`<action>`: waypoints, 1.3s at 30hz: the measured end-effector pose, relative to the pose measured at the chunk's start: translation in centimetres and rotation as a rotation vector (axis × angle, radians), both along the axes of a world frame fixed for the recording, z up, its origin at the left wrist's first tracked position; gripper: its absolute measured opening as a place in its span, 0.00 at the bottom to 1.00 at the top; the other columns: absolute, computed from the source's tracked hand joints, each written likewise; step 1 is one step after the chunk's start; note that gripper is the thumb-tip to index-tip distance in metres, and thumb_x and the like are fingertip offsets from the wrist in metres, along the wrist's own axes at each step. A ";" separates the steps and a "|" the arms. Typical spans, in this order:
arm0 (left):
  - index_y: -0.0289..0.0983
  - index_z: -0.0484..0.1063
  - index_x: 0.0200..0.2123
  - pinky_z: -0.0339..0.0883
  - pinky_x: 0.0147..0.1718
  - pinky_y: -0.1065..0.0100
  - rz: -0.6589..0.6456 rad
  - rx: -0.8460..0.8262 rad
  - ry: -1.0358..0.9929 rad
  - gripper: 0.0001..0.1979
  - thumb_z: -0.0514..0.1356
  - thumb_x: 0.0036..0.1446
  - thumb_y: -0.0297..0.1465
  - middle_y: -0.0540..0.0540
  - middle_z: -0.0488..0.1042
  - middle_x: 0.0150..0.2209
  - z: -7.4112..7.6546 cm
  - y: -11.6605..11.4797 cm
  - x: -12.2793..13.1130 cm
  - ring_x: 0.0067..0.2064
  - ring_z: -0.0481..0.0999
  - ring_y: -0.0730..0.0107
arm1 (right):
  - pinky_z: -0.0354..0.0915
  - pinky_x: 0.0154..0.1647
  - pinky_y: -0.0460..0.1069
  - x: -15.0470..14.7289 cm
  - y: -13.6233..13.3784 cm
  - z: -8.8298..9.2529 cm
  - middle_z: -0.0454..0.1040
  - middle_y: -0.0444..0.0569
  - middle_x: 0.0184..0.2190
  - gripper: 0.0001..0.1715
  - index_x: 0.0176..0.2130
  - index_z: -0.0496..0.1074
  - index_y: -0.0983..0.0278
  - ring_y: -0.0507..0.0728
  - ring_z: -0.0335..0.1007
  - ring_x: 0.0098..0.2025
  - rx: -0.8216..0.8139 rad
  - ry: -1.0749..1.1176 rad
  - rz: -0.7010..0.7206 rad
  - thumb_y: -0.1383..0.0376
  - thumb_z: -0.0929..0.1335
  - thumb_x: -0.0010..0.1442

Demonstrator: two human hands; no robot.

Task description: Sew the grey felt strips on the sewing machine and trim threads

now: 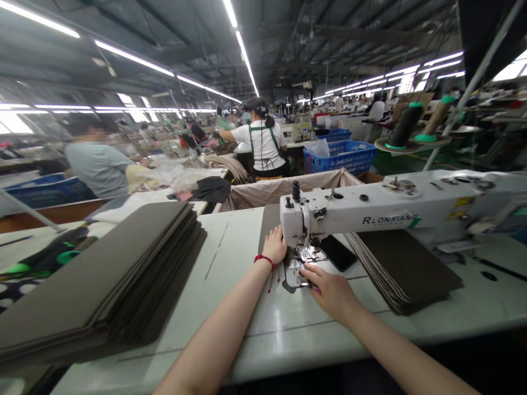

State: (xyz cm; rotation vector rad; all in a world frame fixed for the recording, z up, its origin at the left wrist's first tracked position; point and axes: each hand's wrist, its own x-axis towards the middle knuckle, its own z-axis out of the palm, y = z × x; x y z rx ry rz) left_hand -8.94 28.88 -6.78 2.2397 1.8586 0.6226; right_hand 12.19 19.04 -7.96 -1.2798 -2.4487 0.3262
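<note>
A white sewing machine (370, 211) stands on the pale worktable (263, 323). My left hand (275, 245), with a red string bracelet at the wrist, rests beside the machine's head, its fingers curled against the left side of the head. My right hand (329, 288) reaches to the metal needle plate (297, 270) under the presser foot, fingers together and pressing down there. What lies under those fingers is too small to make out. A dark phone-like slab (338, 252) lies just behind the needle area.
A thick stack of dark grey sheets (102, 285) fills the table's left side. A second fanned stack (405, 271) lies right of the needle. Thread cones (405, 125) stand at the back right. Blue crates (341, 154) and other workers (263, 140) sit beyond the table.
</note>
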 end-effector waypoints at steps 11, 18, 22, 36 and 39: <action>0.36 0.60 0.59 0.44 0.60 0.37 0.170 -0.126 0.120 0.30 0.47 0.52 0.16 0.37 0.61 0.62 -0.7 -17.6 -8.0 0.66 0.54 0.52 | 0.63 0.55 0.53 0.3 -0.3 1.0 0.64 0.43 0.61 0.30 0.58 0.66 0.54 0.57 0.67 0.55 -0.043 0.068 0.001 0.71 0.63 0.57; 0.41 0.63 0.52 0.42 0.64 0.42 -0.165 -0.137 0.084 0.25 0.47 0.53 0.16 0.43 0.66 0.58 0.3 -26.8 -9.7 0.66 0.55 0.60 | 0.65 0.45 0.48 1.3 -0.3 2.4 0.75 0.45 0.47 0.16 0.49 0.72 0.58 0.55 0.71 0.47 -0.075 0.230 -0.075 0.64 0.62 0.63; 0.41 0.62 0.50 0.41 0.65 0.43 -0.242 -0.152 0.067 0.20 0.47 0.57 0.19 0.42 0.67 0.56 1.5 -24.5 -8.0 0.66 0.55 0.62 | 0.63 0.35 0.47 4.2 -3.6 3.6 0.75 0.46 0.30 0.18 0.38 0.70 0.61 0.55 0.71 0.32 -0.119 0.274 -0.278 0.53 0.59 0.67; 0.42 0.63 0.51 0.40 0.65 0.44 -0.365 -0.128 0.097 0.15 0.47 0.64 0.24 0.45 0.66 0.57 1.2 -22.1 -6.5 0.65 0.57 0.62 | 0.60 0.30 0.50 6.0 -15.9 -2.3 0.74 0.44 0.28 0.12 0.39 0.62 0.59 0.58 0.74 0.32 -0.384 0.217 -0.374 0.56 0.56 0.69; 0.46 0.59 0.59 0.37 0.64 0.41 -0.355 -0.104 0.202 0.21 0.54 0.64 0.33 0.46 0.60 0.63 1.7 -23.2 -7.2 0.66 0.54 0.56 | 0.59 0.29 0.50 5.3 -15.2 -1.9 0.74 0.45 0.27 0.13 0.37 0.62 0.59 0.59 0.74 0.30 -0.349 0.177 -0.378 0.57 0.56 0.69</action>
